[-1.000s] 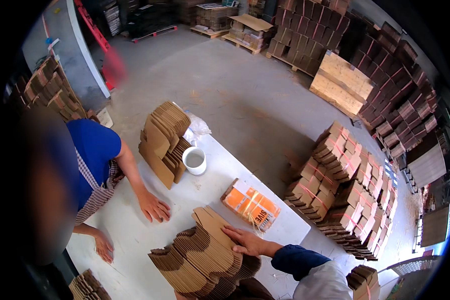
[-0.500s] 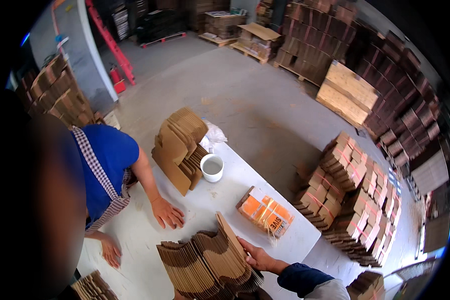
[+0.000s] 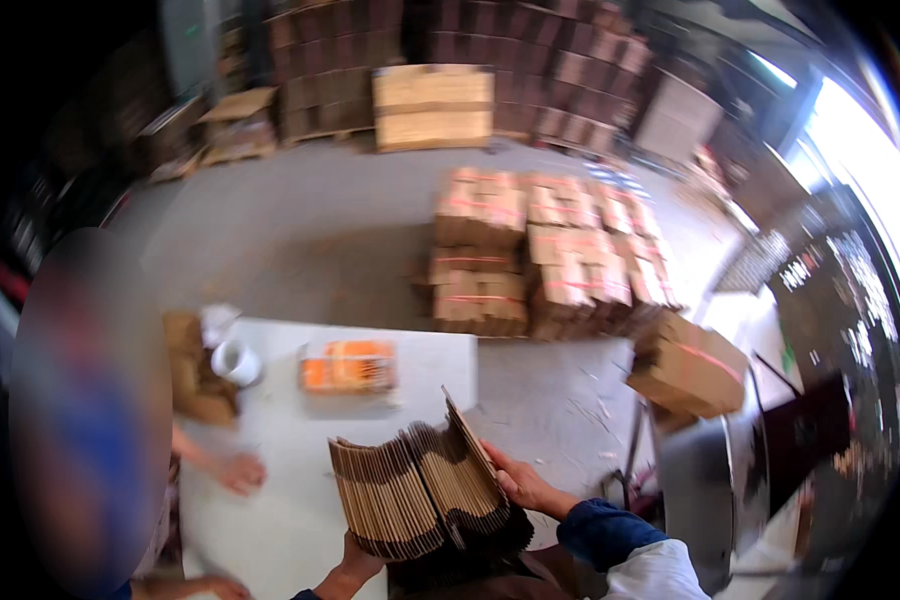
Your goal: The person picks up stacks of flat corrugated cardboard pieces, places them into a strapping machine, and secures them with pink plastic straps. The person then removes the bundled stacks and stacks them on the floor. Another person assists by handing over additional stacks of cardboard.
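Observation:
A thick stack of folded cardboard pieces (image 3: 415, 490), brown with dark wavy bands across their edges, is gripped between my two hands in front of me. My right hand (image 3: 522, 484) is closed against the stack's right side, fingers behind the outermost piece. My left hand (image 3: 358, 562) clasps the lower left end; part of its fingers is hidden beneath the stack. The stack is over the right edge of the white table (image 3: 270, 500). Beyond it on the table lies an orange and white strapped bundle (image 3: 350, 367).
A white mug (image 3: 235, 362) and more cardboard (image 3: 195, 370) are at the table's far left, near a co-worker's hand (image 3: 240, 472). Strapped cardboard bundles (image 3: 480, 250) stand on the floor ahead. To the right, another strapped bundle (image 3: 695, 365) rests on a raised surface beside dark equipment.
My view has swung to the right, so the table and co-worker now appear farther left. The cardboard stack has moved toward the table's right edge, held in both hands.

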The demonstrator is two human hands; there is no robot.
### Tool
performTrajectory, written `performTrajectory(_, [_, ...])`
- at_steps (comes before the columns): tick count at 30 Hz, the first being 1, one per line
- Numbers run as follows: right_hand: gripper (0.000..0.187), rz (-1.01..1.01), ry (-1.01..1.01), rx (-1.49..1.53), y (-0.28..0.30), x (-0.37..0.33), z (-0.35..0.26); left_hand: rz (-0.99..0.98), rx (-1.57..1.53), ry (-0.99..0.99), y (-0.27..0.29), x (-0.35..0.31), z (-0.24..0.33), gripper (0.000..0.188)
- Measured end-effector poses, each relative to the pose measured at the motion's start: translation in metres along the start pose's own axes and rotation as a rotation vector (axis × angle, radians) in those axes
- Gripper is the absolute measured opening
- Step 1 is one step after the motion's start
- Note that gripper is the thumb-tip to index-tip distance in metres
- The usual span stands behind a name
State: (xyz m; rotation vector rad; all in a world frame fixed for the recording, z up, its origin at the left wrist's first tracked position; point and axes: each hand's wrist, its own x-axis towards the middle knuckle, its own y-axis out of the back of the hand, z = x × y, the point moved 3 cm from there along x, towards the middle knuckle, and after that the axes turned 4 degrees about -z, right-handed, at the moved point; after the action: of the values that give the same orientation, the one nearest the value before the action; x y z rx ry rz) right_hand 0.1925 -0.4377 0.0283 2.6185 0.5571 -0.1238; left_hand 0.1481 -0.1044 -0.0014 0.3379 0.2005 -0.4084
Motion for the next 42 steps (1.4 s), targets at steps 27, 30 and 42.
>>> performTrajectory(27, [0.105,0.977,-1.251,0.955,0.175,-0.735,0.265,-1.676,0.624,0.589,-0.834,0.103,0.255,0.058])
performTrajectory(30, [0.102,0.981,-1.065,1.084,0.137,-0.75,0.311,-1.644,0.759,0.707,-0.867,0.103,0.235,0.061])
performTrajectory(42, [0.086,0.787,-1.009,0.982,0.156,-0.754,0.327,-1.665,0.548,0.561,-0.884,0.107,0.233,0.081])
